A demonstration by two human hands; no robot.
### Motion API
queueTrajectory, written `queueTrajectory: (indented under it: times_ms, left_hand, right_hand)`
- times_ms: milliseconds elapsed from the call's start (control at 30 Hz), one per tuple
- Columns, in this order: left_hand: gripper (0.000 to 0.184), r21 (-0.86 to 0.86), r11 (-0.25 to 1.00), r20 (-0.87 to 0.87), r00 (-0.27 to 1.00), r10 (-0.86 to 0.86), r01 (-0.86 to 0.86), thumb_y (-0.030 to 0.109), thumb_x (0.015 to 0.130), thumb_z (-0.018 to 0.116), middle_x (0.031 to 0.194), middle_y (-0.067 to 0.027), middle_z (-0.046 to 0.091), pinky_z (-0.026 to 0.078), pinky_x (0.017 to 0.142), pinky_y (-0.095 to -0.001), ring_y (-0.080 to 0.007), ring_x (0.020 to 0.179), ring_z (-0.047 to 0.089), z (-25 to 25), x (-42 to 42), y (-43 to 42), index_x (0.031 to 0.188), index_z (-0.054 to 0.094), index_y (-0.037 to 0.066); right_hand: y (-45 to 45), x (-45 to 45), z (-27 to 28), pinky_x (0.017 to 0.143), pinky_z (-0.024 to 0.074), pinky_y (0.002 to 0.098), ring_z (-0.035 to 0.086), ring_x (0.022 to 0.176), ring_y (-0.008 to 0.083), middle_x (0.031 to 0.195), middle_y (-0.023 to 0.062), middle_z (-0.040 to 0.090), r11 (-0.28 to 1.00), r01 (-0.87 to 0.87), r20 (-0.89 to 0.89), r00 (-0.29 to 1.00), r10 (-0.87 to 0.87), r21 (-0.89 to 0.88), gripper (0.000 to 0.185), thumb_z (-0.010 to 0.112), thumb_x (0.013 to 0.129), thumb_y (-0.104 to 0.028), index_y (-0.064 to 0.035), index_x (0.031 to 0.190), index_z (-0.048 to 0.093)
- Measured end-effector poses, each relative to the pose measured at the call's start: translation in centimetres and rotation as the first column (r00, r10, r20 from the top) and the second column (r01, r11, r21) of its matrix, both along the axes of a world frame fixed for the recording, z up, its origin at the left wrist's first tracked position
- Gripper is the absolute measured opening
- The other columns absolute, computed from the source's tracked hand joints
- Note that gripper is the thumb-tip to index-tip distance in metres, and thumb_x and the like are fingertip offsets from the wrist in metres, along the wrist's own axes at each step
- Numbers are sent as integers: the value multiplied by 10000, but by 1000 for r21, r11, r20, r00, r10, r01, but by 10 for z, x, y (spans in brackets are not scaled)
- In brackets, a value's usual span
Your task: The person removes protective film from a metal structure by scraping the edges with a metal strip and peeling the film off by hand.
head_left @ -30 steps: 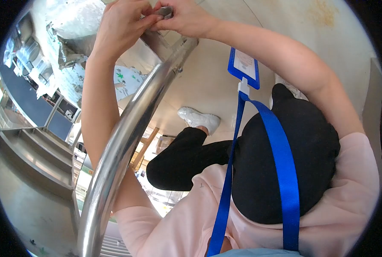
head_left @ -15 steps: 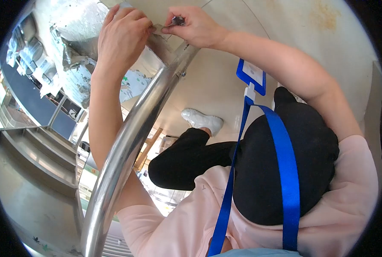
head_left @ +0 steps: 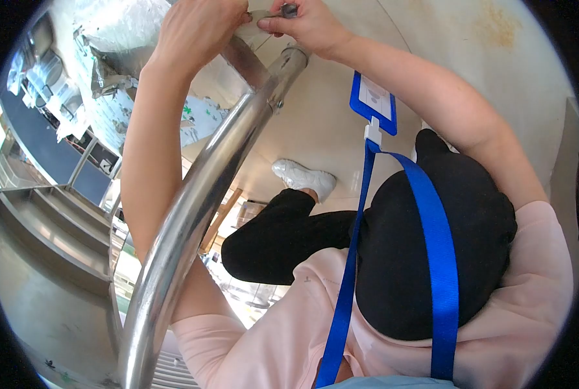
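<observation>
My left hand (head_left: 202, 29) is closed at the top of the view, fingers bent in a pinch, partly cut off by the frame edge. What it pinches is too small to make out. My right hand (head_left: 312, 27) is closed just beside it, holding a small grey, metallic-looking piece (head_left: 289, 10) between thumb and fingers. A short, thin pale strip (head_left: 259, 14) shows between the two hands; whether both touch it I cannot tell. Below the hands is the end of a shiny metal tube (head_left: 205, 175), joined to a flat metal bar (head_left: 245, 61). My left forearm passes behind the tube.
Clear plastic-wrapped material (head_left: 117, 32) lies at the upper left. A stepped metal structure (head_left: 56, 253) fills the lower left. A blue badge holder (head_left: 373, 104) hangs from my blue lanyard (head_left: 432, 259). A white shoe (head_left: 304, 178) rests on the tiled floor (head_left: 497, 84).
Both hands have moved up in the view and a little to the right, staying close together. The tube end shows more fully below them. The badge has swung slightly up and left.
</observation>
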State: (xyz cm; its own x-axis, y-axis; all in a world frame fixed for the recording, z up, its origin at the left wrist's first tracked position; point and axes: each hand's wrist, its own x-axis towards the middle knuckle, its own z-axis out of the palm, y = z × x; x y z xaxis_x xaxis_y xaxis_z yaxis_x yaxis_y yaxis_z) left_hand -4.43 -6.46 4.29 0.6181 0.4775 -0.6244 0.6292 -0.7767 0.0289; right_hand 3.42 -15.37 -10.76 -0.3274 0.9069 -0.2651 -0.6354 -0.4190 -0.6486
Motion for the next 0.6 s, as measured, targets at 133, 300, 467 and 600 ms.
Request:
queueTrajectory:
  times_ms: [133,300,467,600]
  left_hand:
    - [124,23,1000,-21,1000,11,-11,141,712,524,681,-116,512,417,641,-382,-302,711,534,-4,-2,0,640,537,41]
    - [103,-18,995,-17,995,101,-101,113,708,514,707,-127,523,424,629,-385,-311,708,536,-3,-1,0,657,537,27]
    - [96,31,997,16,998,65,-65,105,693,517,701,-130,525,426,628,-385,-308,703,538,-7,-4,0,648,541,25]
    - [120,89,996,27,1000,7,-10,121,684,519,686,-127,531,418,664,-385,-300,699,536,-11,-6,1,614,548,28]
  right_hand:
    - [-1,3,16,548,408,233,501,600,99,664,12,542,997,-59,35,998,60,-49,124,624,734,-129,-41,757,541]
    - [1,-18,24,686,456,260,557,723,160,801,55,577,973,-212,56,974,218,-93,341,621,747,-245,-3,972,536]
    - [3,-24,2,538,417,224,507,573,98,656,4,551,946,-275,-340,918,204,-174,70,599,769,-118,-50,769,586]
    - [7,-25,1,542,420,229,511,577,102,653,5,552,951,-254,-369,913,175,-178,81,593,777,-130,-53,750,589]
